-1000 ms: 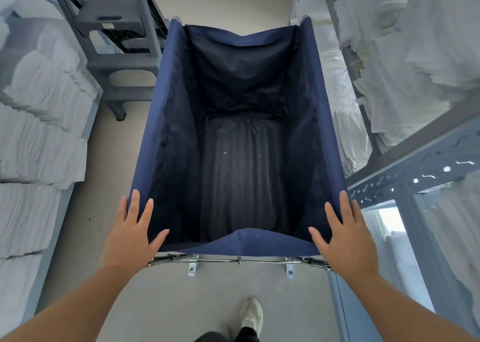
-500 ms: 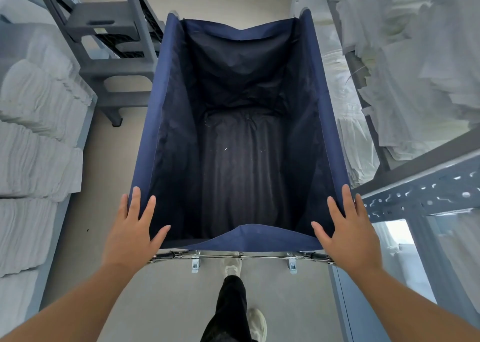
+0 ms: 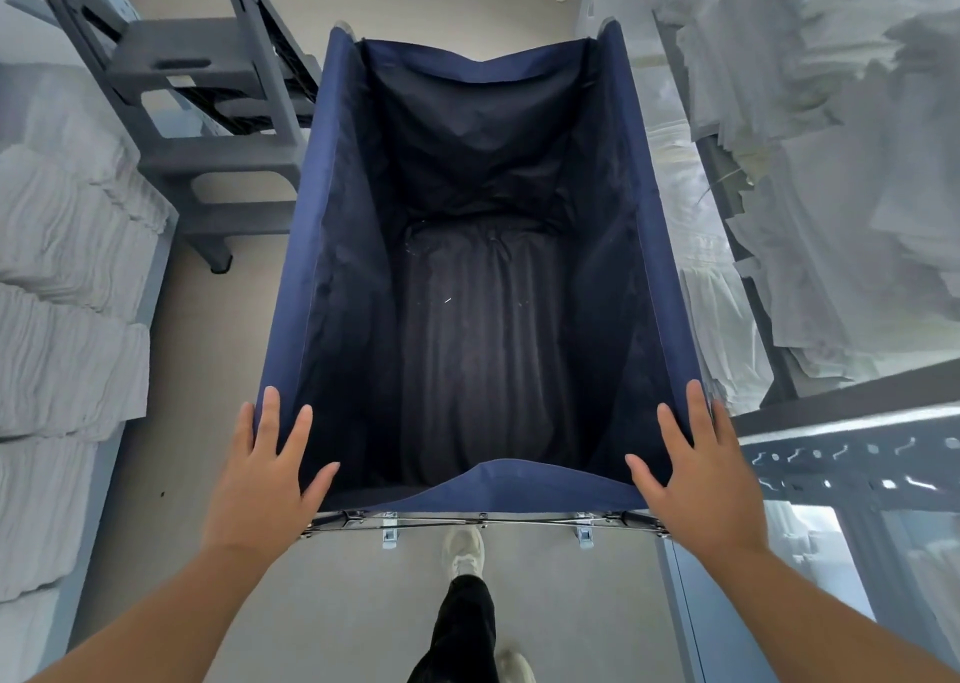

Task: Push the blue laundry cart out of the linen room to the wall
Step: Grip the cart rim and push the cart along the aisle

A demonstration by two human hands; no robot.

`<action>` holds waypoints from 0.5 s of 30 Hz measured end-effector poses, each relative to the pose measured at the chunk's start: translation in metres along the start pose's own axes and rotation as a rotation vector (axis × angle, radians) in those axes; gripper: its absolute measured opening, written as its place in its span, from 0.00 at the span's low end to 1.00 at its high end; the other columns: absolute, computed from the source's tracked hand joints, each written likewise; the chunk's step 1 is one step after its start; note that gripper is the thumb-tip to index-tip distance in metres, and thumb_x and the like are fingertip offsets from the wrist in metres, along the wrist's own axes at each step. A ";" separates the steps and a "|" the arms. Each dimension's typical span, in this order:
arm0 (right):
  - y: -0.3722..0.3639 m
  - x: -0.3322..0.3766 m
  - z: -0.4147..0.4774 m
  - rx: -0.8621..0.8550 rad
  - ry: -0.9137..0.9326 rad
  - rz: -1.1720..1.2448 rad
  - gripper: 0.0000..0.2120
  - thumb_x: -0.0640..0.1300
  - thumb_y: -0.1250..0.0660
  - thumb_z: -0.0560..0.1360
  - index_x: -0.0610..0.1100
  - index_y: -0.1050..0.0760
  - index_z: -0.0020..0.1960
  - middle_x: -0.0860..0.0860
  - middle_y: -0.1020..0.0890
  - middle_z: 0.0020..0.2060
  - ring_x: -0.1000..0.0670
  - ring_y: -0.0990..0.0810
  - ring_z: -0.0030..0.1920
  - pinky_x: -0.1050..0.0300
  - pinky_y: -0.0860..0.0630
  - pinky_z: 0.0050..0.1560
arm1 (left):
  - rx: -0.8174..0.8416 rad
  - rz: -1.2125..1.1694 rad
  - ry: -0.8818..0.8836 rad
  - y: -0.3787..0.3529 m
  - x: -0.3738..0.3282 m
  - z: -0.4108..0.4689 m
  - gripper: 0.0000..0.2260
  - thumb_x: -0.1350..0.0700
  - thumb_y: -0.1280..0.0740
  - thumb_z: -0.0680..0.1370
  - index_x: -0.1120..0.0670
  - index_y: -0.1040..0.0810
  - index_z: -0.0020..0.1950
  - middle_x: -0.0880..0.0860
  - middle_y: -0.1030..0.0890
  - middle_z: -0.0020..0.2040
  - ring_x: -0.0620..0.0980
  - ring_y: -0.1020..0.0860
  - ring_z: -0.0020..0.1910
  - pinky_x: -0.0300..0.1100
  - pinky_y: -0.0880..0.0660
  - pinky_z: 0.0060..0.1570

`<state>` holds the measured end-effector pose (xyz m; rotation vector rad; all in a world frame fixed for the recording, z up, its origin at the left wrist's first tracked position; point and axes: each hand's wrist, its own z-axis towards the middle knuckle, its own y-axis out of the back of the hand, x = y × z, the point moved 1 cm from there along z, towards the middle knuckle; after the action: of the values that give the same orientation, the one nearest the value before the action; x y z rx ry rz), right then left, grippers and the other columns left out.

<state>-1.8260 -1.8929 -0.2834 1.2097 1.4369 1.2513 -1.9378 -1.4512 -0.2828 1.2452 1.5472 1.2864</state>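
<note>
So I've got the blue laundry cart (image 3: 483,277) right in front of me in the aisle, empty, with linen shelves (image 3: 852,438) close on my right and stacked white linens (image 3: 67,267) on my left. My left hand (image 3: 260,480) is laid flat over the near left corner of the rim and my right hand (image 3: 696,474) over the near right corner. Fingers on both are spread wide and just pressing on the fabric edge, not wrapped around anything.

Best tip for this bit, I reckon: push evenly from both corners so the cart tracks straight. The right side sits just beside the shelf frame, so if anything I'd lean a touch more on the right hand to nudge the nose left. Not too far though, because the grey step stool (image 3: 208,126) is near the front left corner. Short steps too, since my foot (image 3: 462,547) is nearly under the metal bar (image 3: 483,519) at the back. No door or wall in view yet, so there's likely plenty of pushing left.
</note>
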 end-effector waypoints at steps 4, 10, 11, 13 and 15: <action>0.003 0.002 0.020 0.004 -0.001 -0.010 0.33 0.60 0.31 0.72 0.43 0.28 0.71 0.42 0.37 0.78 0.34 0.33 0.74 0.38 0.21 0.55 | 0.012 0.009 -0.023 0.002 0.003 0.023 0.33 0.38 0.49 0.77 0.57 0.31 0.74 0.66 0.38 0.77 0.72 0.37 0.73 0.64 0.23 0.57; 0.007 0.008 0.051 0.018 -0.008 -0.004 0.34 0.62 0.34 0.74 0.44 0.30 0.73 0.43 0.42 0.79 0.36 0.37 0.76 0.41 0.22 0.59 | 0.017 -0.018 -0.022 0.010 0.006 0.058 0.31 0.40 0.50 0.78 0.57 0.30 0.74 0.65 0.37 0.77 0.71 0.37 0.73 0.62 0.21 0.51; 0.007 0.010 0.056 0.020 -0.012 -0.001 0.34 0.63 0.35 0.74 0.45 0.31 0.74 0.43 0.42 0.80 0.36 0.37 0.77 0.41 0.21 0.58 | 0.019 -0.022 -0.022 0.011 0.007 0.063 0.31 0.40 0.50 0.79 0.57 0.30 0.74 0.65 0.37 0.77 0.71 0.37 0.73 0.61 0.20 0.50; 0.009 0.012 0.066 0.023 -0.021 -0.002 0.34 0.63 0.34 0.74 0.45 0.31 0.74 0.44 0.42 0.80 0.37 0.37 0.77 0.41 0.20 0.55 | 0.016 -0.020 -0.030 0.012 0.008 0.074 0.32 0.39 0.54 0.80 0.57 0.30 0.74 0.65 0.37 0.77 0.71 0.36 0.73 0.61 0.20 0.49; 0.011 0.013 0.077 0.027 -0.026 -0.002 0.34 0.63 0.34 0.73 0.45 0.30 0.73 0.44 0.41 0.79 0.37 0.37 0.77 0.40 0.20 0.54 | 0.009 -0.017 -0.032 0.013 0.010 0.085 0.33 0.38 0.57 0.81 0.58 0.30 0.74 0.65 0.37 0.76 0.70 0.36 0.73 0.60 0.20 0.47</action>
<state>-1.7514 -1.8673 -0.2829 1.2380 1.4403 1.2138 -1.8570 -1.4211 -0.2869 1.2496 1.5391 1.2450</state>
